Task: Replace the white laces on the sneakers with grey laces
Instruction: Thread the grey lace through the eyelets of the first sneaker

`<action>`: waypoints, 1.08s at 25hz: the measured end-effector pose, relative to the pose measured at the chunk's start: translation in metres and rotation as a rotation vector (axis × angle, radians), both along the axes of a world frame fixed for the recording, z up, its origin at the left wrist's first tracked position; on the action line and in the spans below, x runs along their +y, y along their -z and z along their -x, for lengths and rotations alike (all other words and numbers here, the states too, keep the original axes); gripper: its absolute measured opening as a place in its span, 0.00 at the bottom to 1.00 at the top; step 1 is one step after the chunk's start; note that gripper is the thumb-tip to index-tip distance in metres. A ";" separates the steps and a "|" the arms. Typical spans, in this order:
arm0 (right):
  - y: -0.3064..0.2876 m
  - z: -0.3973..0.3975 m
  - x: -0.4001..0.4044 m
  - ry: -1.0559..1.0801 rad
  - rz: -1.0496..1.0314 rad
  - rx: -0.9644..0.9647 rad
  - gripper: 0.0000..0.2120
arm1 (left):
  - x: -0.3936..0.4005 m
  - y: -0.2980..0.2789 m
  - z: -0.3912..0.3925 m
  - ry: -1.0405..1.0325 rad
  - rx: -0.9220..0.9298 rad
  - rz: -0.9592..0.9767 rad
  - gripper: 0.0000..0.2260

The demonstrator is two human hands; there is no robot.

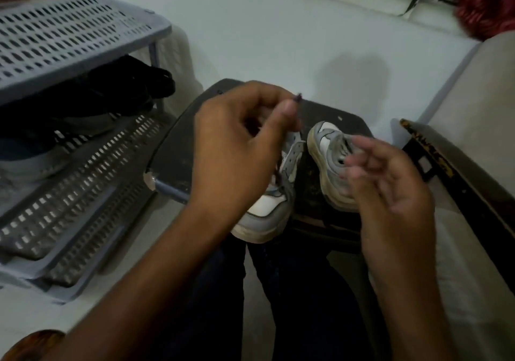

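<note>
Head view: dark worn stool top (172, 148) on pale floor (278, 31), both sneakers (331, 165) on it, one near front edge. Left hand (237, 148) pinching grey lace (298, 98) end above left sneaker; right hand (390, 182) blurred, fingers loosely spread. Shoe rack (69, 40) close left, bench (459, 165) right.

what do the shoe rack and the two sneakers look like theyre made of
Shoe rack: likely moulded plastic, matte grey; its shelves are perforated with regular slots.
Sneakers: seemingly suede-like grey and smooth white leather-like panels on thick off-white rubbery soles. Blur leaves the exact fabric open.
</note>
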State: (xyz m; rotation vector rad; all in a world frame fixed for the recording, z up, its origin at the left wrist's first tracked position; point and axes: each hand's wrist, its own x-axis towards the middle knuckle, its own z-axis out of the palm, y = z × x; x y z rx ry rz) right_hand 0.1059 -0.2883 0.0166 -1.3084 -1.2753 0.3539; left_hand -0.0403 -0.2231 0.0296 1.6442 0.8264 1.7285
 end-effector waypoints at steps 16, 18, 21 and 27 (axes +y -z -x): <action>0.063 0.007 0.031 -0.017 0.467 -0.368 0.15 | -0.037 -0.050 0.057 0.032 -0.034 0.160 0.05; 0.075 0.015 0.033 -0.046 0.399 -0.320 0.18 | -0.034 -0.045 0.060 0.039 -0.015 0.172 0.05; 0.083 0.020 0.043 -0.137 0.263 -0.288 0.16 | -0.029 -0.033 0.058 0.052 0.022 0.181 0.05; 0.093 0.021 0.063 -0.217 0.276 -0.551 0.02 | -0.017 -0.014 0.047 0.086 -0.019 0.256 0.05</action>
